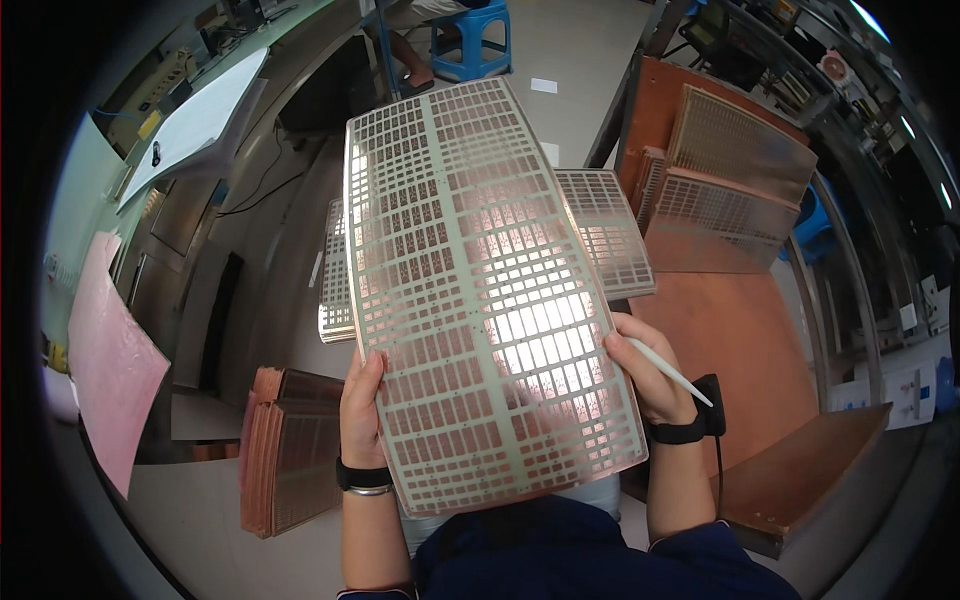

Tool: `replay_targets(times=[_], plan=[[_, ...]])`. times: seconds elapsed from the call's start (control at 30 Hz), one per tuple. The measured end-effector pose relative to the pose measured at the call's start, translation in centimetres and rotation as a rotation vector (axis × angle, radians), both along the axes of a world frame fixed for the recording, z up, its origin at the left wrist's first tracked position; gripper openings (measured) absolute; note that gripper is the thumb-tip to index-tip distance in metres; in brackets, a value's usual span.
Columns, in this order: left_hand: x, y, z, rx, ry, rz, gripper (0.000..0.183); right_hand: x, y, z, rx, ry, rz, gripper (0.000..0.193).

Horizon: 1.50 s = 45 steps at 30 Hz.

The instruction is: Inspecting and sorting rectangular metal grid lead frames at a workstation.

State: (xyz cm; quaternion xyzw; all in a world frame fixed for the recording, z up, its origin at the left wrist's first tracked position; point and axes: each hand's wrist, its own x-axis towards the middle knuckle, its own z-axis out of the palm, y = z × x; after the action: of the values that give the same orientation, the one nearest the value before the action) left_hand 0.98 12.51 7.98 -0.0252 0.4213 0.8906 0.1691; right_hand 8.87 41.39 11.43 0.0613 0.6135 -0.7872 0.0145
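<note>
A large circuit board panel (450, 260), patterned in copper and pale green, is held up before me by both hands. My left hand (362, 410) grips its left edge, thumb on the front face, the other fingers mostly hidden. On the opposite edge, my right hand (650, 370) closes with the thumb at the front; a thin white pen-like tool (672, 376) is also tucked in this hand. Bright light reflects off the panel's right half. Behind it, partly covered, lie similar panels: a stack (337, 290) to the left and a panel (612, 230) to the right.
At lower left stands a bundle of panels (290, 470). More panels (735, 190) lean on a brown rack (730, 330) at the right. Pink sheet (115, 370) and white papers (200, 125) hang along the left bench. Beyond, a person's leg (405, 50) shows near a blue stool (470, 45).
</note>
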Motion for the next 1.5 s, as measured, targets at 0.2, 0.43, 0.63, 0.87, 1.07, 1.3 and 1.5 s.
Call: replay_targets(times=[0.2,0.43,0.63,0.87,1.07,1.3,1.5], plan=[[0.4,-0.1,-0.1,0.072,0.025,-0.109,0.046,0.0,1.2,-1.9,-0.16,-0.046,0.044,0.037],[0.7,1.2,0.9,0.293,0.036,-0.093,0.056,-0.6,0.4,-2.5,-0.45,0.069,-0.118,0.039],[2.0,1.9,0.3,0.488,0.035,0.023,0.063,-1.8,-1.9,-2.1,-0.549,0.218,-0.346,0.041],[3.2,2.7,-0.4,0.285,-0.051,0.102,0.043,-1.1,-2.0,-2.4,-0.472,0.271,-0.331,0.039],[1.7,-1.7,-2.9,0.066,-0.14,0.072,0.032,3.3,12.3,-5.1,-0.586,0.431,-0.635,0.026],[1.4,-6.8,-5.7,-0.21,-0.133,0.284,0.02,5.3,11.8,-5.1,-0.333,0.162,-0.926,0.039],[0.8,-10.0,-7.6,-0.494,-0.077,0.411,0.028,4.1,10.8,-4.6,0.037,-0.095,-0.672,0.038]])
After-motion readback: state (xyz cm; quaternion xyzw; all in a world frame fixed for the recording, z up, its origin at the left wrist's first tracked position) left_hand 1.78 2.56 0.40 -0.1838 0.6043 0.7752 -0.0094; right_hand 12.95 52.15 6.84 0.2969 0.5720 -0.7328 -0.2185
